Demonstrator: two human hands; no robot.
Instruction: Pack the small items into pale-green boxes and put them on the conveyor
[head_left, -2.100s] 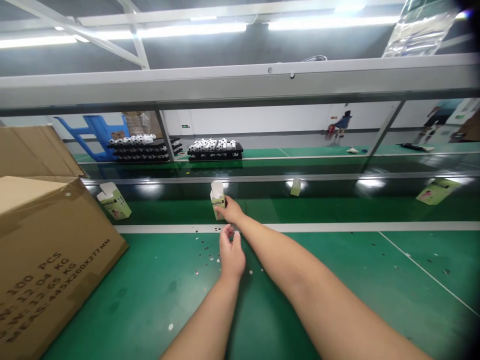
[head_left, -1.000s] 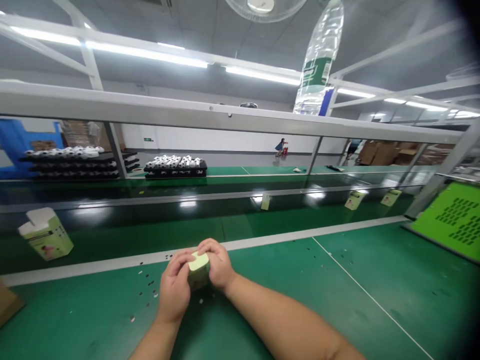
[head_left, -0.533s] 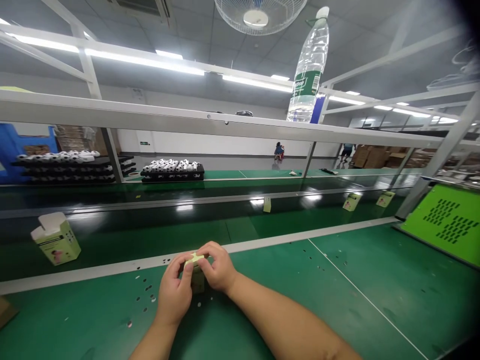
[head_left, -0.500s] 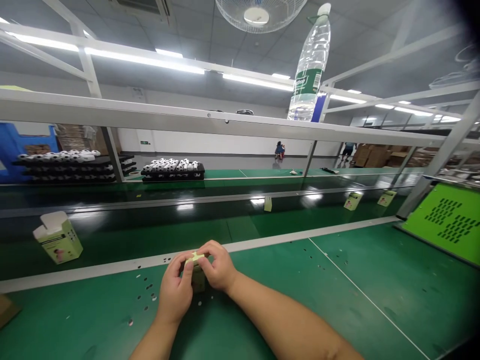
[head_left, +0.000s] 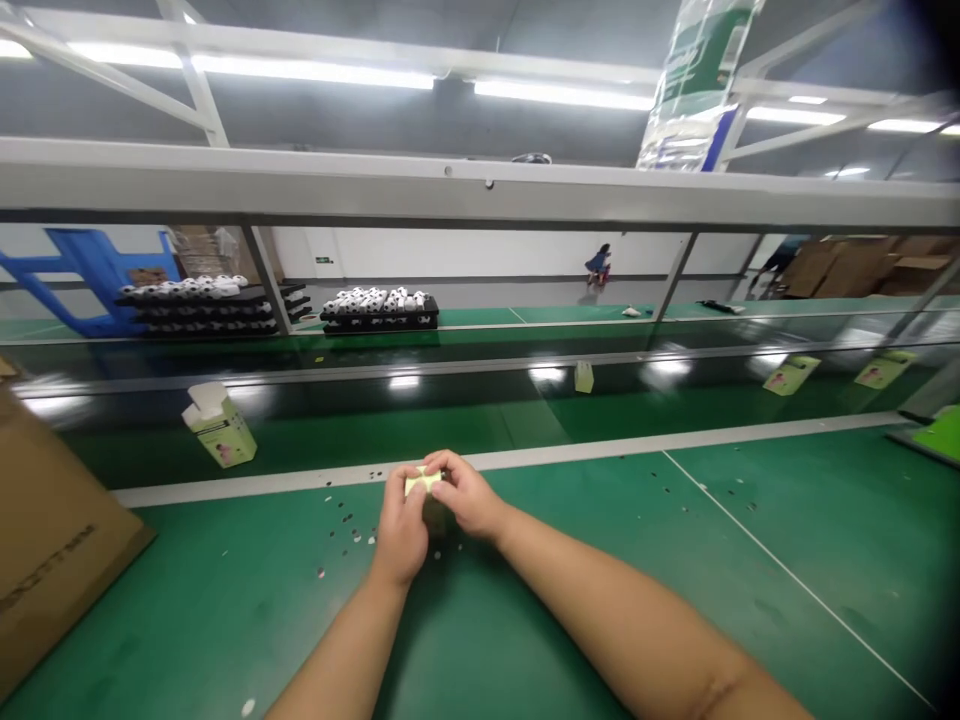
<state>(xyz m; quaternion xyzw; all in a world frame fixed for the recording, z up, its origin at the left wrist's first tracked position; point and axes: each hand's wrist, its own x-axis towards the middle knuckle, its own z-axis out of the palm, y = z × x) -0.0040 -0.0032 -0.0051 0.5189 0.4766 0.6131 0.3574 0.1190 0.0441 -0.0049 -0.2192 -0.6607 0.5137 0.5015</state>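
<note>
A small pale green carton [head_left: 424, 487] stands on the green worktop [head_left: 600, 560] just in front of the white edge strip. My left hand [head_left: 401, 530] and my right hand [head_left: 469, 495] both close round it, fingertips pressing on its top flap. Most of the carton is hidden by my fingers. Another carton of the same kind, its white top flaps open [head_left: 220, 425], rides on the dark conveyor belt [head_left: 450, 410] to the left.
A big brown cardboard box [head_left: 52, 540] sits at the left edge. Several flat green cartons [head_left: 790, 375] lie further along the belt at right. Black trays of white parts [head_left: 379, 310] stand beyond the belt. Small paper dots [head_left: 341, 520] litter the worktop. A water bottle [head_left: 694, 80] hangs overhead.
My right hand took the carton from the belt onto the worktop, and both hands closed over its top. The view has swung back left, so the cardboard box shows again.
</note>
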